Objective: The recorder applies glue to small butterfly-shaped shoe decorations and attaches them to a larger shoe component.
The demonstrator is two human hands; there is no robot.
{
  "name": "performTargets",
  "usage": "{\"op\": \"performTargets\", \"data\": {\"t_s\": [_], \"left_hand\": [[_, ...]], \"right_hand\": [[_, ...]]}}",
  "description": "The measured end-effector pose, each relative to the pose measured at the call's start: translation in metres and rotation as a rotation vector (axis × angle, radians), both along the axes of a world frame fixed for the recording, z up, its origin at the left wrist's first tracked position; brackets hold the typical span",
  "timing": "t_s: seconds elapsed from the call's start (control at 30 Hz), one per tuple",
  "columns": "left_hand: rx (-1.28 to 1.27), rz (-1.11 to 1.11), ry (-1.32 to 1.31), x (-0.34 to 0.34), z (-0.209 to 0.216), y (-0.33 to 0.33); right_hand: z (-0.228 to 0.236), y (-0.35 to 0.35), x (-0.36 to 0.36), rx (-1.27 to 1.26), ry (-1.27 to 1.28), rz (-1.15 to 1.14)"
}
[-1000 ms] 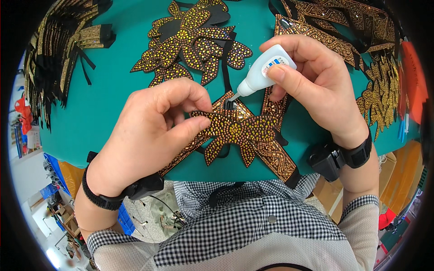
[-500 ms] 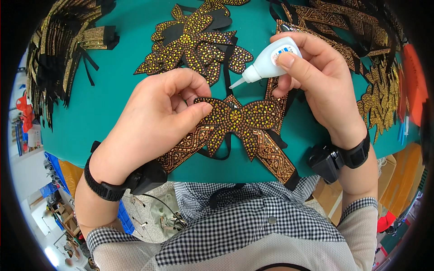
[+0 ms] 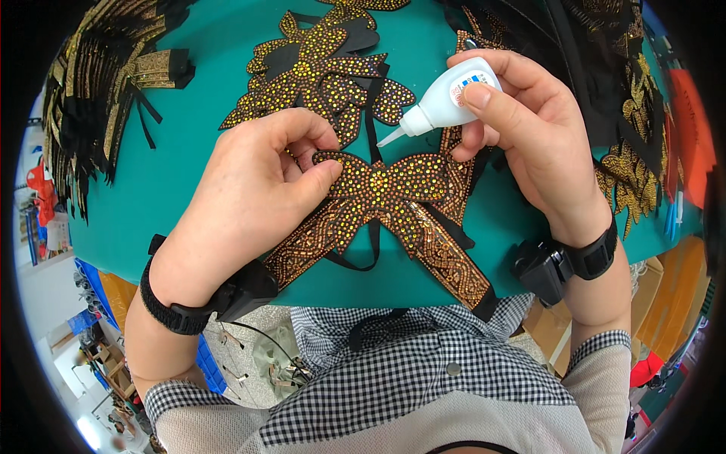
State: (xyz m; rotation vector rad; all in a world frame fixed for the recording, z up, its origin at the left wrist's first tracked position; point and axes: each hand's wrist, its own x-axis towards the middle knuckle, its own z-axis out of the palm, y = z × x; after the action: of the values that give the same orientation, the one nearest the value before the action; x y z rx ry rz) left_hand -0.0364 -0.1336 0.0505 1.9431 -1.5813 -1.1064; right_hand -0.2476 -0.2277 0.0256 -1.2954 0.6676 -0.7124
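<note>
My left hand pinches the upper left wing of a bow-shaped rhinestone appliqué, black with gold and amber stones. Beneath the appliqué, two beaded bands spread downward left and right, ending in black fabric. In my right hand is a small white glue bottle, gripped between thumb and fingers. Its thin nozzle slants down to the left, just above the appliqué's top middle and apart from it. A thin black cord loops below the bow.
Behind my hands lies a pile of gold-studded appliqués on the green table. Fringed black and gold bands are heaped at the far left. At the right are more black bands, gold appliqués and an orange sheet.
The bow appliqué has shifted slightly up and left with my left hand, and its top now lies flatter over the bands. The glue bottle has moved a little left.
</note>
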Motion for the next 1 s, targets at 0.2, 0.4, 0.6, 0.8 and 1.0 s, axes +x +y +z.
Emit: {"op": "performTargets", "data": {"t_s": [0.2,0.4,0.6,0.8,1.0], "left_hand": [[-0.017,0.013,-0.017,-0.001,0.001,0.001],[-0.196,-0.016,-0.195,-0.004,0.007,0.007],[-0.557,-0.228,-0.411,-0.01,0.01,0.017],[-0.464,-0.55,-0.462,-0.03,0.008,0.029],[-0.407,-0.518,-0.477,-0.033,0.009,0.035]], "right_hand": [[0.001,0.001,0.0,0.011,0.002,-0.001],[0.001,0.0,-0.001,0.014,0.028,-0.005],[0.002,-0.001,-0.001,0.013,0.037,-0.01],[0.002,0.0,-0.001,0.007,0.01,-0.011],[0.003,0.0,-0.001,0.038,0.014,-0.009]]}}
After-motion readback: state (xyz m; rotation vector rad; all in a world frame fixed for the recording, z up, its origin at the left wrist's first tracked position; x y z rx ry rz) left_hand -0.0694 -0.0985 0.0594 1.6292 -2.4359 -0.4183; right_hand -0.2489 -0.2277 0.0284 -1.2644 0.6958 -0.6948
